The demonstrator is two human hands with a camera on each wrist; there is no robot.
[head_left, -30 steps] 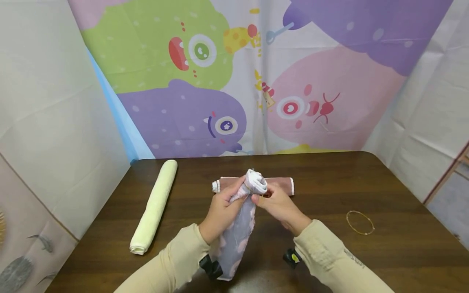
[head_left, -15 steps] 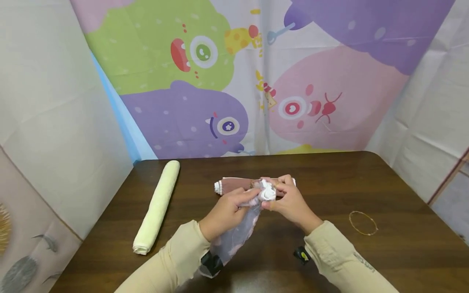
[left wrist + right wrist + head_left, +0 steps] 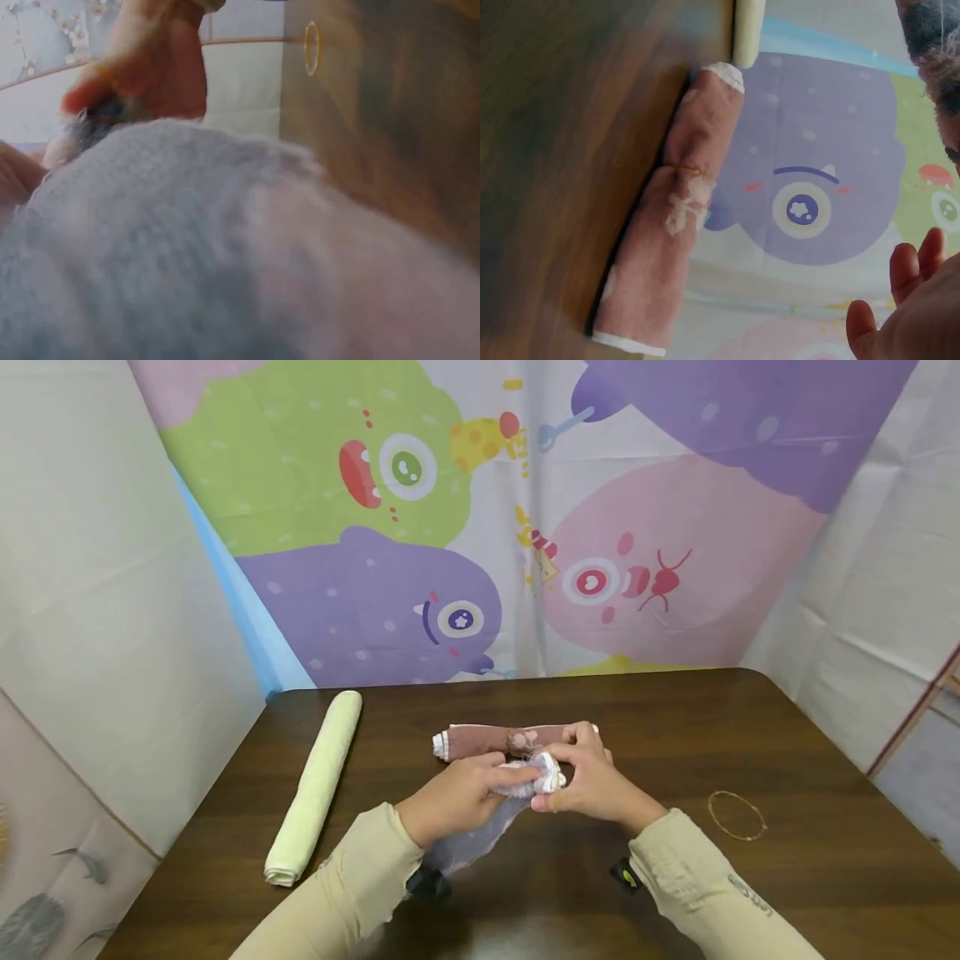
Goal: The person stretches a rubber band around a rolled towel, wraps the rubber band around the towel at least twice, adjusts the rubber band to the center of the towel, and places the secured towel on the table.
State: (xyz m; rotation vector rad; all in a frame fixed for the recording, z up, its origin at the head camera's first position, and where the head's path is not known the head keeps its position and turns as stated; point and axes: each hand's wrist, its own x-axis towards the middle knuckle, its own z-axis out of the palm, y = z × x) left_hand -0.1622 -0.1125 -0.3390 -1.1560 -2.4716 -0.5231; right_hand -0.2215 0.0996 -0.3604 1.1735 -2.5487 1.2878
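Observation:
A rolled grey-and-pink towel (image 3: 480, 839) slants up from the table toward the far side, its white end (image 3: 550, 774) between both hands. My left hand (image 3: 453, 797) grips the roll just below that end, index finger laid along it. My right hand (image 3: 592, 781) has thumb and fingers on either side of the white end, with a thin yellow rubber band (image 3: 106, 73) stretched across the thumb. The left wrist view is mostly filled by the blurred towel. In the right wrist view the right hand's fingertips (image 3: 904, 270) show below the towel's fuzzy edge (image 3: 934, 60).
Behind the hands lies a rolled brownish-pink towel (image 3: 476, 742) with a band round its middle. A rolled pale yellow towel (image 3: 315, 789) lies at the left of the dark table (image 3: 810, 893). One loose yellow rubber band (image 3: 737, 816) lies on the right.
The towel's white end has come down and to the right, tilting the roll lower. My right hand has moved from beside the end to span it, the rubber band with it.

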